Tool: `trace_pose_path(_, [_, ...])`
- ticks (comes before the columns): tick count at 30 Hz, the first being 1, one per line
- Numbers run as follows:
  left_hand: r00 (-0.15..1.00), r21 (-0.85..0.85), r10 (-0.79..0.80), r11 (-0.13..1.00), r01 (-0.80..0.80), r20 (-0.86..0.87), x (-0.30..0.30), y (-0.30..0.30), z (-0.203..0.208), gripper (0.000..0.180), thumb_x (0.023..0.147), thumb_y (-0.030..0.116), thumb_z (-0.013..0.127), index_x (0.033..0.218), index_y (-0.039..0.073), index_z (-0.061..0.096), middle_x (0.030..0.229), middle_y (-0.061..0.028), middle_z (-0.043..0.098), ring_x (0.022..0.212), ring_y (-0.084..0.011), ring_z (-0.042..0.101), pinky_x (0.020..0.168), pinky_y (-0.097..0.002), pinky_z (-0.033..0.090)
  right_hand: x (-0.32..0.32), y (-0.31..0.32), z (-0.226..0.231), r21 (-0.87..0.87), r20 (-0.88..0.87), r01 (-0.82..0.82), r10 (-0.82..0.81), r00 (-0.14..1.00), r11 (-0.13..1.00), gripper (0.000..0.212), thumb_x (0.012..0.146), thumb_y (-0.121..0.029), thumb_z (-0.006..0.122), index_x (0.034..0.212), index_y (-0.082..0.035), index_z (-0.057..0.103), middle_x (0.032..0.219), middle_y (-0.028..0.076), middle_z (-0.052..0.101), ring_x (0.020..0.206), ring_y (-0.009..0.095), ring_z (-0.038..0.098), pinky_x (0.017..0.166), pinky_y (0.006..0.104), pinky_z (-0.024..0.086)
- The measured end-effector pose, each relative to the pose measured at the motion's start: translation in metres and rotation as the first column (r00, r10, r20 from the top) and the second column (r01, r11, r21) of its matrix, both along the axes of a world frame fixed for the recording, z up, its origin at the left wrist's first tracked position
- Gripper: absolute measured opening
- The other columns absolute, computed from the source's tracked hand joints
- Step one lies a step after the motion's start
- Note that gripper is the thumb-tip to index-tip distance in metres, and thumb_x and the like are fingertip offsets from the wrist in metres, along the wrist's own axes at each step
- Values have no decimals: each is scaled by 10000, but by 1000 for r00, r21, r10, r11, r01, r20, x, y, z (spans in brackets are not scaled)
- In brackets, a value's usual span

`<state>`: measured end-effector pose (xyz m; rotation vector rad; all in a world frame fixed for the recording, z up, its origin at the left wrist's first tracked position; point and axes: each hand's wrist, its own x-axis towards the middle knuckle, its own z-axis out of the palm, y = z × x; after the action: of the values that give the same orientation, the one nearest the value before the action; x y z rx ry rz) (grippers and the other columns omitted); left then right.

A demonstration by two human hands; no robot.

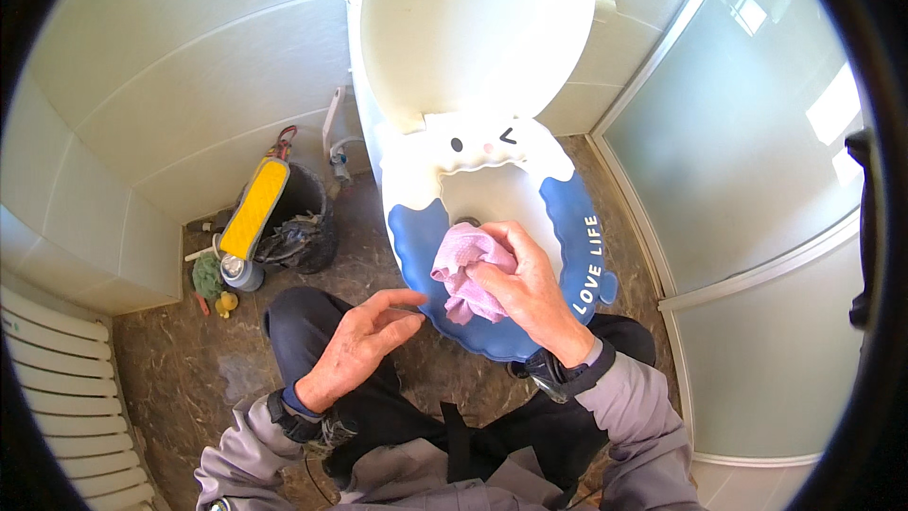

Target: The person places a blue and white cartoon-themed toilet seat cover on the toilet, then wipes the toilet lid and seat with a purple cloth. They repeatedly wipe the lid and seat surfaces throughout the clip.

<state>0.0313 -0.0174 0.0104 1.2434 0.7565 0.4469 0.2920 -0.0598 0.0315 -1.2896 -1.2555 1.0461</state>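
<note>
Grey sleeves (pixel 638 412) come in from the lower edge of the frame, with dark bands at both wrists. The right hand (pixel 534 289), right of the frame's centre, grips a crumpled pink cloth (pixel 468 265) between thumb and fingers. That cloth is at the centre, over the front of the toilet's opening; whether it touches the seat cannot be told. The left hand (pixel 355 345), lower and to the left, holds nothing: its fingers are loosely bent, the thumb a little apart, the fingertips by the seat's left front edge, contact unclear.

Beneath the cloth is a scalloped blue and white toilet seat (pixel 411 237) with a winking face at its back and white lettering along its right side. Its pale lid (pixel 478 28) stands raised at upper centre.

Left of centre, a yellow-faced brush (pixel 255 208) leans across a dark bin (pixel 317 251), with a grey cup (pixel 246 276) just beside it. White radiator bars (pixel 71 388) fill the lower left; frosted glass panels (pixel 747 161) line the right.
</note>
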Motion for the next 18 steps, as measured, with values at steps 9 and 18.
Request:
trace_pose_path(9, [966,701,-147,665,257,-214,-11,41,-17,519,940,169,778,1407,22,606,1545,-185,550,1420,-414,523,1166,-481,447,15,47,1,-168,128,-80,102,987,983,442,1004,-83,674,1391,12,484,1269,162,638,1162,221,660,946,388,577])
trace_pose_path(18, [842,691,-291,481,539,-454,-1,57,-22,675,919,220,804,1502,33,519,1656,-172,417,1531,-406,388,1217,-514,384,10,154,1,367,720,-196,-144,679,909,302,924,-142,704,1222,-130,655,1185,140,681,1017,363,706,839,437,587])
